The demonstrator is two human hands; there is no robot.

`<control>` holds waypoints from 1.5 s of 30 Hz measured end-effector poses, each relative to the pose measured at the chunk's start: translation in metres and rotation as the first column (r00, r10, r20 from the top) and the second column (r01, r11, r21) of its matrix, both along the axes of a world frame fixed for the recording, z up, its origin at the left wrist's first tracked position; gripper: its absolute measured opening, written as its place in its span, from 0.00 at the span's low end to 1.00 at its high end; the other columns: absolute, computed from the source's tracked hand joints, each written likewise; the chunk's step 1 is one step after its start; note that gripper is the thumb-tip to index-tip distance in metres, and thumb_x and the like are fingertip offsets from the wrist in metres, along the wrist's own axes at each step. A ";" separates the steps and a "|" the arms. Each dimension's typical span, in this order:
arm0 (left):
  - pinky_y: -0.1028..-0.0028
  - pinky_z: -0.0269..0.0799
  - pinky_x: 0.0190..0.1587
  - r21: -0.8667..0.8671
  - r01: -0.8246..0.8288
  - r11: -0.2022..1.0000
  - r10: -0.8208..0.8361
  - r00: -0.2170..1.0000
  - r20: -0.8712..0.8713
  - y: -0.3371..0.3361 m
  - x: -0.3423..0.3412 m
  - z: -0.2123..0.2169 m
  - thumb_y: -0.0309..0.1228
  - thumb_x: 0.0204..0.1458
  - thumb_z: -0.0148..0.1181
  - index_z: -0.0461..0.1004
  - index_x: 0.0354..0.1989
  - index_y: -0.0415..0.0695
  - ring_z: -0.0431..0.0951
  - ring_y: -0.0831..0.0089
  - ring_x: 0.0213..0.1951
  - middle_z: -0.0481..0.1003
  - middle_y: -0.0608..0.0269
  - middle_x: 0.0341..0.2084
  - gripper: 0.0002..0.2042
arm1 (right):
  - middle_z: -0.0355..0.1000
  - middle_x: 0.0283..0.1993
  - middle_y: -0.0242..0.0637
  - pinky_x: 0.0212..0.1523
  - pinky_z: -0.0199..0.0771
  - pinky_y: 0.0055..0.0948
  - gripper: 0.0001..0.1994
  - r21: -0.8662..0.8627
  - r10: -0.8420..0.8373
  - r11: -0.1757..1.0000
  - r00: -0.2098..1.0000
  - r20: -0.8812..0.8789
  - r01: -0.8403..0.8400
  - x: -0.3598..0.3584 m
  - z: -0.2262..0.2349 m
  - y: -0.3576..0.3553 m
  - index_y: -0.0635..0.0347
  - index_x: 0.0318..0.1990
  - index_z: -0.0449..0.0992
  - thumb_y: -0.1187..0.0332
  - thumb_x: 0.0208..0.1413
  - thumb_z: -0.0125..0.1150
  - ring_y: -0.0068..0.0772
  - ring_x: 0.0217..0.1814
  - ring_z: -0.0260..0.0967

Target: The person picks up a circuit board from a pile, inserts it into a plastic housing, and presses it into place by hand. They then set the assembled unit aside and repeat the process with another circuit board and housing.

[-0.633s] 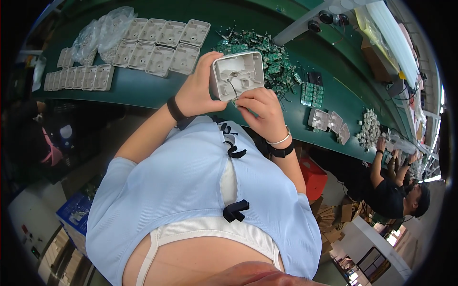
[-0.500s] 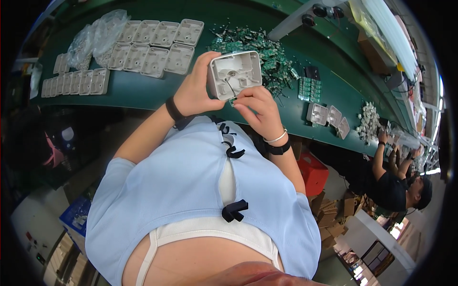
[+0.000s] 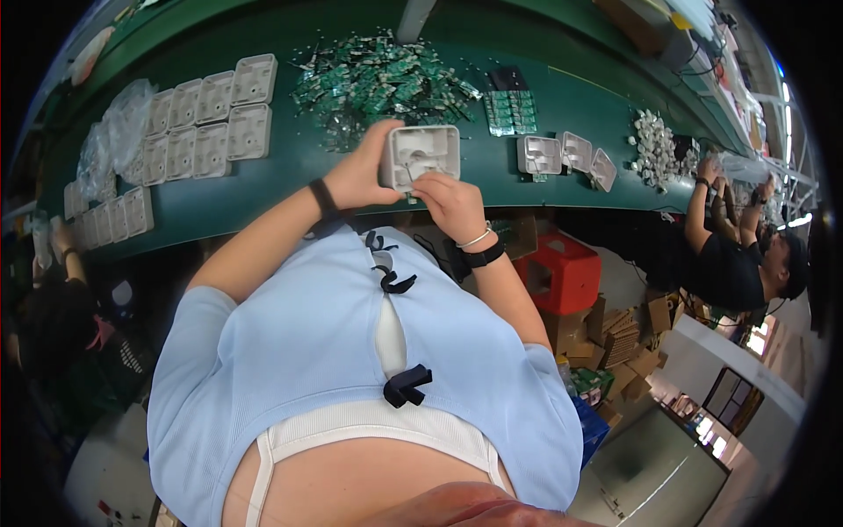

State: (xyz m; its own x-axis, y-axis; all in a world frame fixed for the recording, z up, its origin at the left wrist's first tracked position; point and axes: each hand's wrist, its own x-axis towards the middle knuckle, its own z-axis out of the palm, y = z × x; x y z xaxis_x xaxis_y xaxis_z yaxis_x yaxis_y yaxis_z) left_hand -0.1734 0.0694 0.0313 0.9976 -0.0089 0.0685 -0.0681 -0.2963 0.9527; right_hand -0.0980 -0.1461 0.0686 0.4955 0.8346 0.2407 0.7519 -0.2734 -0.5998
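Note:
My left hand (image 3: 362,176) grips the side of an open light-grey plastic housing (image 3: 448,140), its hollow facing me. My right hand (image 3: 452,204) is closed in a pinch at the housing's near rim, fingertips just inside it. A thin dark wire (image 3: 409,174) runs inside the housing towards those fingertips, which hide what they pinch. A small greenish piece, perhaps a circuit board (image 3: 410,198), shows below the rim beside the right fingers. Past the housing lies a loose heap of green circuit boards (image 3: 382,79) on the green worktable (image 3: 299,189).
Rows of similar housings (image 3: 211,98) and clear plastic bags (image 3: 127,114) stand at the left. Rightward are a panel of boards (image 3: 509,112), three housings (image 3: 539,155) and a pile of white parts (image 3: 654,149). A co-worker (image 3: 724,263) works far right; a red stool (image 3: 562,272) stands below.
My view has turned, so the table's things appear further left. The right fingertips have moved from below the housing's near corner to inside its rim. The left hand still holds the housing.

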 end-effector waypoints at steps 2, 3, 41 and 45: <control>0.63 0.74 0.56 -0.023 0.065 0.998 -0.065 0.998 -0.024 -0.015 0.011 -0.006 0.27 0.39 0.74 0.46 0.71 0.45 0.71 0.62 0.58 0.55 0.53 0.66 0.50 | 0.79 0.39 0.36 0.33 0.77 0.33 0.06 0.001 -0.044 0.999 0.999 0.018 0.044 0.006 -0.019 -0.030 0.57 0.37 0.80 0.73 0.51 0.66 0.42 0.35 0.77; 0.63 0.74 0.56 -0.029 0.085 0.996 -0.087 0.990 -0.108 -0.020 0.013 -0.006 0.27 0.40 0.74 0.46 0.71 0.46 0.72 0.62 0.57 0.55 0.53 0.66 0.50 | 0.78 0.38 0.34 0.31 0.77 0.34 0.05 0.006 -0.076 0.997 0.996 0.037 0.076 0.011 -0.031 -0.045 0.55 0.37 0.80 0.73 0.52 0.65 0.42 0.33 0.77; 0.58 0.66 0.51 0.722 -0.402 0.564 0.519 0.852 0.070 0.197 -0.124 -0.110 0.45 0.44 0.71 0.78 0.45 0.47 0.74 0.57 0.49 0.75 0.60 0.43 0.22 | 0.75 0.45 0.45 0.41 0.76 0.33 0.17 -0.105 -0.455 0.885 0.890 0.005 0.453 0.025 -0.141 -0.026 0.61 0.56 0.73 0.73 0.60 0.59 0.41 0.37 0.73; 0.59 0.64 0.48 0.826 -0.310 0.472 0.551 0.834 -0.002 0.185 -0.118 -0.113 0.43 0.44 0.69 0.79 0.42 0.50 0.76 0.61 0.44 0.76 0.64 0.38 0.17 | 0.77 0.39 0.38 0.36 0.73 0.30 0.13 -0.232 -0.522 0.831 0.565 -0.639 0.506 -0.022 -0.137 0.037 0.58 0.54 0.76 0.66 0.64 0.59 0.26 0.32 0.71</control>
